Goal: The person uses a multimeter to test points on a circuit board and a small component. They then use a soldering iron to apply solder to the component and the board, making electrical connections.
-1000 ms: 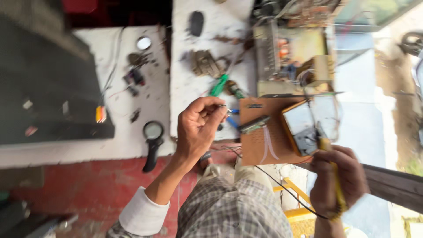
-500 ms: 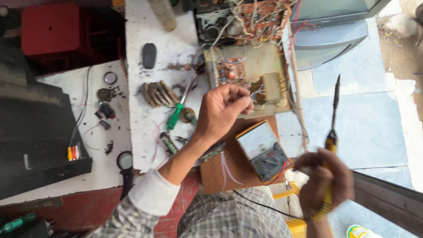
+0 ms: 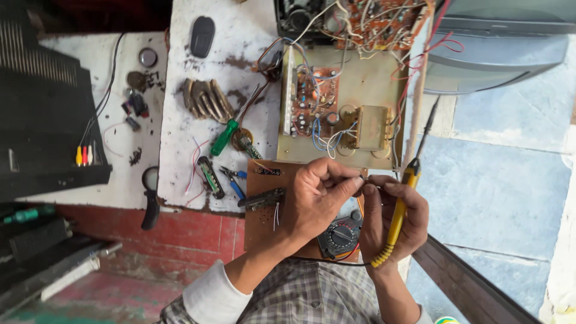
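I see my left hand [image 3: 315, 201] and right hand [image 3: 393, 216] meeting fingertip to fingertip above the meter [image 3: 341, 236], the right clamped on a yellow soldering iron [image 3: 403, 198]; the left's grip I cannot tell.

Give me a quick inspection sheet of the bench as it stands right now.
Surface: white, stained bench top, red floor below.
Job's things: yellow-handled soldering iron in right hand; left hand pinches something too small to tell, fingertips meeting the right hand's; multimeter beneath on brown board.
Clutter: green screwdriver, blue pliers, magnifier, black remote.
Grippers: both hands closed.
Cables: loose wires over open chassis.
Surroundings: grey set casing, black unit.
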